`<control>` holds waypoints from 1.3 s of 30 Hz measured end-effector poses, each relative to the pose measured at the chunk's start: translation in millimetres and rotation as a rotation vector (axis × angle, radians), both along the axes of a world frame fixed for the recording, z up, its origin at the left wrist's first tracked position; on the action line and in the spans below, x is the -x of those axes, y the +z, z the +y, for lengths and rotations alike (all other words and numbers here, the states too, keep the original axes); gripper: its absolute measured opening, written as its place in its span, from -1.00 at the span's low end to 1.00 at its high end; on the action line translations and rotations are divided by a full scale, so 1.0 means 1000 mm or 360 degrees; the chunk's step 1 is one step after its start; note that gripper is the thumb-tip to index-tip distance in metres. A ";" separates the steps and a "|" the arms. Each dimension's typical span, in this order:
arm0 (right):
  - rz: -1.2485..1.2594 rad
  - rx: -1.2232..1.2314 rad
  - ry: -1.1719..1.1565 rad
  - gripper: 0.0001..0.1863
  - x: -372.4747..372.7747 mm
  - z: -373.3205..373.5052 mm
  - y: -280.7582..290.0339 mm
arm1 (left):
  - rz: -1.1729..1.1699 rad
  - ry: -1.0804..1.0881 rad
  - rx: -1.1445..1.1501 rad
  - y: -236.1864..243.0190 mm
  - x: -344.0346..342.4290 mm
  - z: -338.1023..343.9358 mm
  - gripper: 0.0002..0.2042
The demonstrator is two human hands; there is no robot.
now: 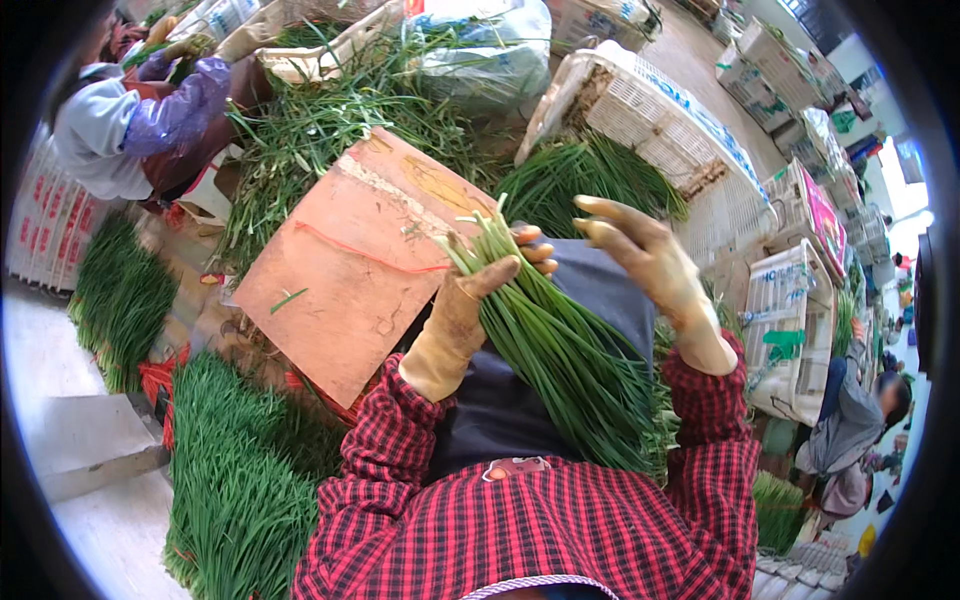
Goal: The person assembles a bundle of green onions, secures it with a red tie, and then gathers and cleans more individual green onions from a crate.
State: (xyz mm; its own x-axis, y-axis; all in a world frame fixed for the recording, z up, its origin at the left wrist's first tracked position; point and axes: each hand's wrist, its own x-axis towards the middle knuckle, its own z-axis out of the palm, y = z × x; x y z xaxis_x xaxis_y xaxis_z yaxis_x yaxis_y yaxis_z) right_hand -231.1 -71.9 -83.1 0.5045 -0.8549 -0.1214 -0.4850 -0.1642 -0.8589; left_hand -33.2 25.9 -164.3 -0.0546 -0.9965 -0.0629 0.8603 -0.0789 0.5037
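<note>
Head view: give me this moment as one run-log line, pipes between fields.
left hand: gripping bunch | right hand: open, off bunch | board: beside left hand, loose blade on top

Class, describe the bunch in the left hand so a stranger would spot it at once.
Start at the tan board, left of centre. By its right edge, a gloved left hand holds the bunch, pale ends up, green leaves trailing down to the right over dark cloth. Unlike the tangled heap beyond the board, it lies neatly aligned in that hand.
</note>
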 end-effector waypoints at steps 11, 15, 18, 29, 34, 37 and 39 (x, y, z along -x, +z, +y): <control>-0.0128 -0.0032 0.0680 -0.69 -0.101 -0.012 -0.011 | -0.0141 -0.0090 -0.0004 -0.005 -0.006 0.004 -0.71; -0.0253 0.0113 0.0730 -0.73 -0.094 -0.015 -0.030 | -0.0054 -0.0122 0.0041 -0.010 -0.002 0.005 -0.69; 0.0231 -0.0101 0.0837 -0.72 -0.096 -0.013 -0.016 | -0.0024 -0.0227 0.0197 -0.014 -0.003 0.001 -0.70; 0.0154 0.0686 0.1535 -0.72 -0.115 -0.025 -0.023 | 0.0025 -0.0218 0.0110 -0.037 0.006 -0.009 -0.72; -0.0276 -0.0053 0.0537 -0.67 -0.092 0.001 -0.018 | 0.0265 -0.0223 -0.0015 -0.050 -0.002 -0.009 -0.73; -0.0275 -0.0014 0.0158 -0.65 -0.053 0.007 -0.027 | 0.0221 0.0013 -0.0101 -0.033 -0.004 -0.007 -0.68; 0.0007 -0.0065 0.0174 -0.63 -0.031 0.022 -0.036 | 0.0160 -0.0004 0.0002 -0.034 -0.003 -0.010 -0.63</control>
State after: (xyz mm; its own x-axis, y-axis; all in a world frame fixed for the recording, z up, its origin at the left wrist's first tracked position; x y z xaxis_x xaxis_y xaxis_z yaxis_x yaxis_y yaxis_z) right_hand -200.4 -50.3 -119.0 0.5939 -0.7890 -0.1574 -0.4698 -0.1813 -0.8640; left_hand -30.0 16.1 -197.8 -0.0632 -0.9964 -0.0559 0.9063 -0.0808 0.4149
